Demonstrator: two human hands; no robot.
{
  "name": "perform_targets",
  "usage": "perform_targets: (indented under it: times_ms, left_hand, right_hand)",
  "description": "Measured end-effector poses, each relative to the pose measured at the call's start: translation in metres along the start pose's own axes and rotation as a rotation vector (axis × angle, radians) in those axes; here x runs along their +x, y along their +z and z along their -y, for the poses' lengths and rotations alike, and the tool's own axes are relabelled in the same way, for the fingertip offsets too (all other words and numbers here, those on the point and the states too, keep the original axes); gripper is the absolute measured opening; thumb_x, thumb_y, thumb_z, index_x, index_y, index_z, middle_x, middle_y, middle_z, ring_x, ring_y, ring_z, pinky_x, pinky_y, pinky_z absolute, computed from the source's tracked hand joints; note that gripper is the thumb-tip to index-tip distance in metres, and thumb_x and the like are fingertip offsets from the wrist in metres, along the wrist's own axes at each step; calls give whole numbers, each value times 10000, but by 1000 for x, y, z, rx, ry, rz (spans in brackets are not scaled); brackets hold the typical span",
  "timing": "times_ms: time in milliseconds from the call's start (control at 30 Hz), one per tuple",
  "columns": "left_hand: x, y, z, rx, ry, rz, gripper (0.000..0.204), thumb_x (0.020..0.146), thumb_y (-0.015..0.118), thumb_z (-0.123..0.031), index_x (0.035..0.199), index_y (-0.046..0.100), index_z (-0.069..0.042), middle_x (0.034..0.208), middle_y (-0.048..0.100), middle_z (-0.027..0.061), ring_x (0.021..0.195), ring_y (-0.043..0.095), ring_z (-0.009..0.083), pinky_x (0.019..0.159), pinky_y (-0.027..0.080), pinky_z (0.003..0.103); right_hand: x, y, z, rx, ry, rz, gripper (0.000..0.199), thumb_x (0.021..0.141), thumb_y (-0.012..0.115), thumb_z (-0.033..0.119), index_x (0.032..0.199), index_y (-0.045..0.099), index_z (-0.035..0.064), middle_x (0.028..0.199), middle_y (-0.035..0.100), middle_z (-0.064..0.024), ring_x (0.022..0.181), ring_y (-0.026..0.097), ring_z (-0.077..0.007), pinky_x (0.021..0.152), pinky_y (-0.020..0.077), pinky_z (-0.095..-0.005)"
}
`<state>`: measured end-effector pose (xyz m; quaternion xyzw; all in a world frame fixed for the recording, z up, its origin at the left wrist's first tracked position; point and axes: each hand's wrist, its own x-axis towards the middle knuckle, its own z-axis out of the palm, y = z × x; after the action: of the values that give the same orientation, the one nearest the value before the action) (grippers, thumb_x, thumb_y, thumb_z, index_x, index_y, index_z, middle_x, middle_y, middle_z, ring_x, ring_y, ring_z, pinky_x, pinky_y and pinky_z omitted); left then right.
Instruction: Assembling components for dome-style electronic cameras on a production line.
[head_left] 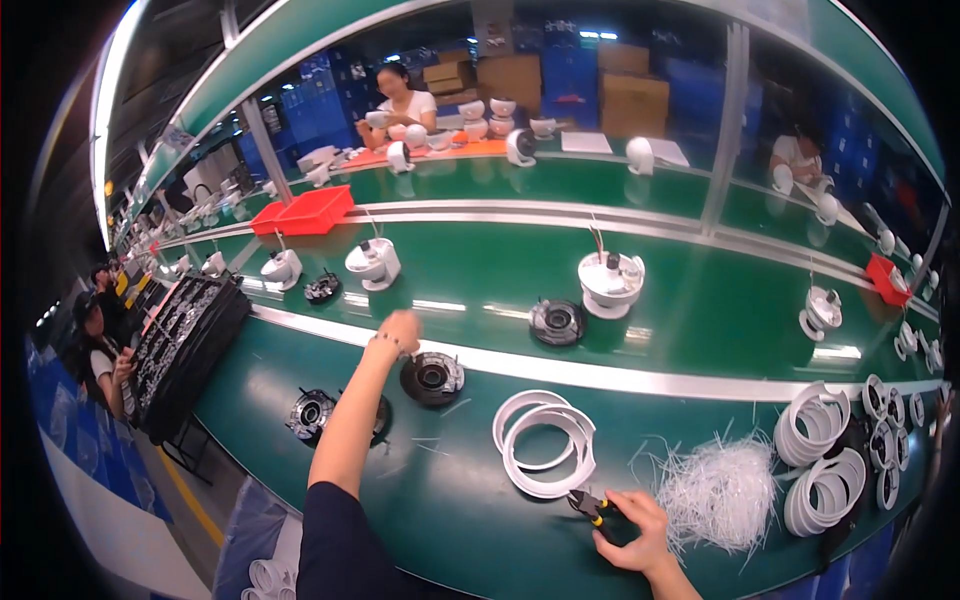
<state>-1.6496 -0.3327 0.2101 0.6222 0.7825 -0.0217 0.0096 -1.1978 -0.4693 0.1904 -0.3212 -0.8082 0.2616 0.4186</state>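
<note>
My right hand (637,530) grips a pair of side cutters (590,506) with black and yellow handles, its jaws close to two white plastic rings (545,450) that overlap on the green bench. Stretched forward, my left hand (402,331) is over the metal strip, just beyond a black round assembly (433,378); its fingers are blurred and turned away. Under my left forearm lies another dark part, mostly covered, and beside it a black round assembly (312,412). To the right of the cutters rises a heap of thin clear plastic strips (722,492).
Stacks of white rings (825,490) stand at the right. Beyond the metal strip (520,362), the green line carries a white housing with wires (610,280), a black assembly (557,320) and red trays (305,211). Black trays (190,350) are stacked left. People sit across and at left.
</note>
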Motion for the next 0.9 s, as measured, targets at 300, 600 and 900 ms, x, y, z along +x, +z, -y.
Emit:
perform_targets:
  times_ms: [300,600,900]
  left_hand:
    - [77,21,-189,-452,-84,-110,697,625,711,-401,1124,461,16,1036,558,233,1007,531,334,874,428,363]
    - [14,-23,-121,-631,138,-346,400,647,636,-155,1021,586,-24,961,617,147,896,593,257,818,451,324]
    - [-201,11,3,-966,-220,69,409,703,578,16,1108,516,17,1008,572,81,934,536,159,825,420,276]
  right_hand:
    - [6,-5,-15,-53,-72,-10,571,481,677,115,1042,594,54,884,563,-86,742,537,-235,684,433,-316]
    - [-1,-19,-10,-51,-92,1,579,478,680,136,1047,595,73,900,561,-75,752,531,-226,686,426,-322]
    - [3,-21,-13,-41,-75,15,542,454,682,102,986,608,35,852,572,-88,714,549,-235,652,439,-321]
